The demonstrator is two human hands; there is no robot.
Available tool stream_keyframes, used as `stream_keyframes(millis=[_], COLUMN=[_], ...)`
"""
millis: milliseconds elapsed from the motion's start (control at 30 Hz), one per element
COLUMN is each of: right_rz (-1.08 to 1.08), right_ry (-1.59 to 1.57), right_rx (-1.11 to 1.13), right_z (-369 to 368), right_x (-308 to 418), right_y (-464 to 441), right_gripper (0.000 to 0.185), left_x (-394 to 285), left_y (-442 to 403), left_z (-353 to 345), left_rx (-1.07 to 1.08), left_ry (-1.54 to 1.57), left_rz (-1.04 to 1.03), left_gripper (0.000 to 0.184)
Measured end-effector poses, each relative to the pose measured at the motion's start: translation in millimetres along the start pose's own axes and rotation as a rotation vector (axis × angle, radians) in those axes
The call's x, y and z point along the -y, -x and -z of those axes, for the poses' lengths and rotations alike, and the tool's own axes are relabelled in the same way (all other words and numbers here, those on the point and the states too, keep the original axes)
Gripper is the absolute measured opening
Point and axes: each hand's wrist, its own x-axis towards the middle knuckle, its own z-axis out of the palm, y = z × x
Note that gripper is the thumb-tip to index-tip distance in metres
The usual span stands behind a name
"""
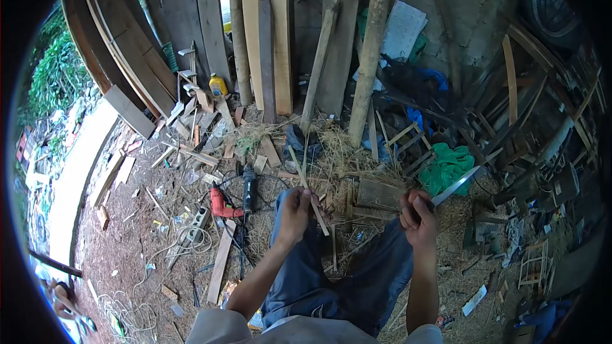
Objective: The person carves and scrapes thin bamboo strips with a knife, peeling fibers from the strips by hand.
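Note:
Pinched in my left hand [294, 215] is a thin pale wooden strip [319, 218], slanting from upper left to lower right above my lap. Its upper part shows beyond my fingers, close to another thin upright piece that I cannot clearly separate from it. My right hand [419, 218] is closed around the handle of a knife [456, 185]. The long shiny blade points up and to the right, apart from the strip. My fingers hide most of the handle. Both hands are over my knees in dark trousers [306, 286].
A red power drill [223, 204] and a dark angle grinder [249, 190] lie left of my leg, near a power strip [196, 224]. Planks [275, 38] lean on the back wall. A green plastic bag [444, 167] lies behind the blade. Shavings and offcuts cover the ground.

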Motion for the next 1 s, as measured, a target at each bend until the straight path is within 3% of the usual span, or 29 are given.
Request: stream_keyframes(millis=[200, 267, 333, 433, 467, 533, 600, 700, 1000], right_rz=[-0.036, -0.015, 0.007, -0.038, -0.038, -0.201, 0.057, -0.066, 0.009], right_ry=[-0.094, -0.189, -0.198, 0.349, 0.35, 0.814, 1.103, 1.094, 1.016], right_rx=[0.057, 0.086, 0.088, -0.211, -0.219, -0.275, -0.163, -0.184, -0.084], right_z=[11.0, 18.2, 13.9, 11.4, 7.0, -9.5, 10.2, -8.7, -56.2], right_x=[18.4, 22.9, 33.4, 37.0, 31.7, 18.6, -20.1, -29.9, -23.3], right_y=[-1.3, -1.6, -1.9, -0.5, -0.9, -4.4, -8.0, -9.9, -17.8], right_gripper=[0.013, 0.015, 0.017, 0.021, 0.021, 0.027, 0.031, 0.03, 0.029], left_x=[-14.6, -18.0, -22.6, -36.9, -40.5, -44.8, -41.6, -51.9, -59.7], left_y=[-8.5, -10.6, -13.7, -11.1, -5.8, -0.2, 2.6, 12.3, 26.3], left_z=[9.1, 9.3, 15.0, 19.1, 16.6, 10.9, 2.9, -13.0, -28.1], left_rx=[-0.037, -0.075, -0.142, -0.025, -0.019, 0.124, 0.166, 0.227, 0.356], left_ry=[0.008, -0.113, 0.01, 0.047, 0.048, -0.022, -0.015, 0.054, -0.039], left_rz=[-0.022, -0.163, -0.188, -0.078, -0.072, 0.007, 0.008, 0.008, 0.079], left_gripper=[0.02, 0.017, 0.018, 0.02, 0.02, 0.022, 0.025, 0.027, 0.028])
